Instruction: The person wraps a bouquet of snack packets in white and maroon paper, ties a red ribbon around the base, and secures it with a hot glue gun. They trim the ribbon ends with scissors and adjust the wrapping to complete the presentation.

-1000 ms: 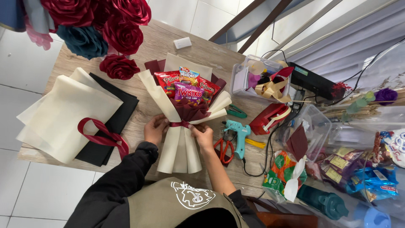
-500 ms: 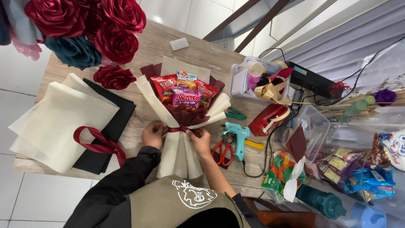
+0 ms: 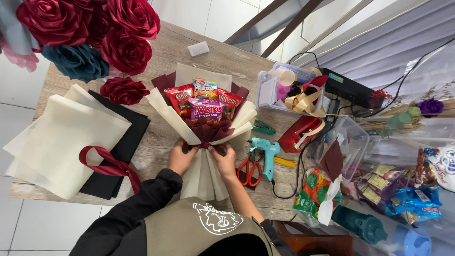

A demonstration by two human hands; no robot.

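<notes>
A snack bouquet (image 3: 204, 116) lies on the wooden table (image 3: 166, 52), with several bright snack packets wrapped in maroon and cream paper. A thin dark red ribbon (image 3: 204, 144) circles its narrow waist. My left hand (image 3: 181, 157) grips the waist from the left and my right hand (image 3: 224, 159) grips it from the right, fingers pinched at the ribbon. The cream paper stem fans out below my hands toward my apron.
Cream and black paper sheets (image 3: 61, 142) with a maroon ribbon loop (image 3: 106, 163) lie left. Fabric roses (image 3: 95, 33) hang upper left. Red scissors (image 3: 249, 168), a teal glue gun (image 3: 266, 154), a red tape dispenser (image 3: 301, 132) and a clear supply box (image 3: 289, 90) sit right.
My hands have stayed at the bouquet's waist, fingers working on the ribbon. The view has shifted slightly. The bouquet stays in place.
</notes>
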